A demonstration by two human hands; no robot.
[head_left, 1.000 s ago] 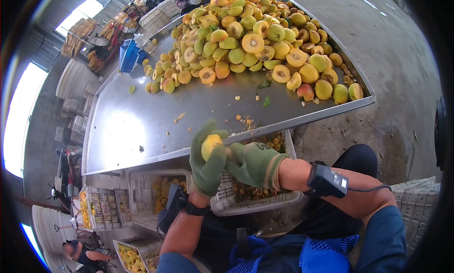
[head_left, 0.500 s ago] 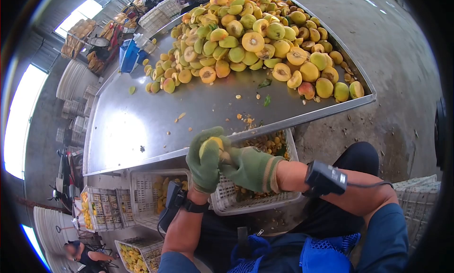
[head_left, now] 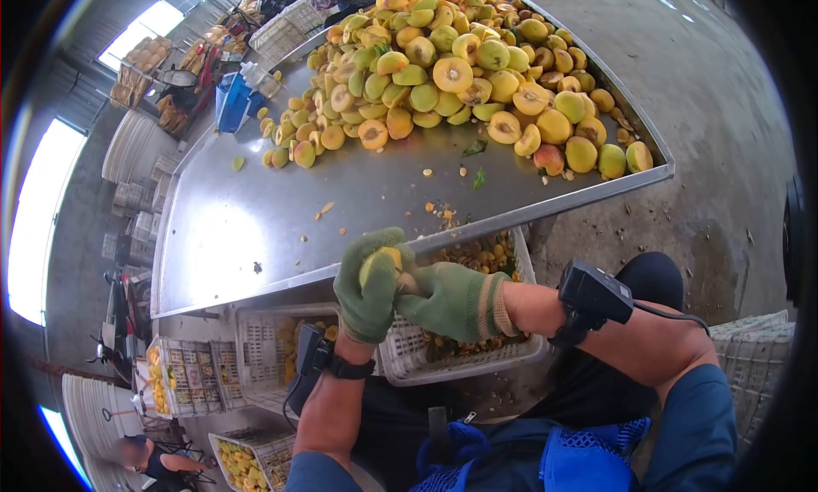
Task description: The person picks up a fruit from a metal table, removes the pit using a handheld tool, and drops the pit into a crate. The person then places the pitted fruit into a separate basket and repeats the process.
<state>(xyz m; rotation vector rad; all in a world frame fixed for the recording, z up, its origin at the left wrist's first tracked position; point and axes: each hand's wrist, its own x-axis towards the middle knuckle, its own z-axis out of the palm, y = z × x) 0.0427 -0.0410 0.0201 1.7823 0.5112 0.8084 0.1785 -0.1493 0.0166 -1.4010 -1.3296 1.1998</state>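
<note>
Over the front edge of the metal table (head_left: 332,185), my two hands meet in green knitted gloves. A yellow-green peach (head_left: 372,268) sits in my left hand (head_left: 366,292), its fingers wrapped round it. My right hand (head_left: 447,300) is closed right beside the fruit, fingertips at its lower right side; what it grips there is hidden by the glove and I cannot tell what it is. Below my hands stands a white plastic crate (head_left: 464,373) with fruit scraps in it.
Whole and halved peaches (head_left: 426,74) are heaped at the table's far side. A blue container (head_left: 232,102) stands at its left edge. Another white crate (head_left: 256,356) with fruit pieces is at lower left, near a seated person (head_left: 158,462). Stacked crates (head_left: 750,364) stand at right.
My right hand and forearm have shifted slightly to the right, with the wrist turned a little. My left hand keeps its grip on the peach in nearly the same place.
</note>
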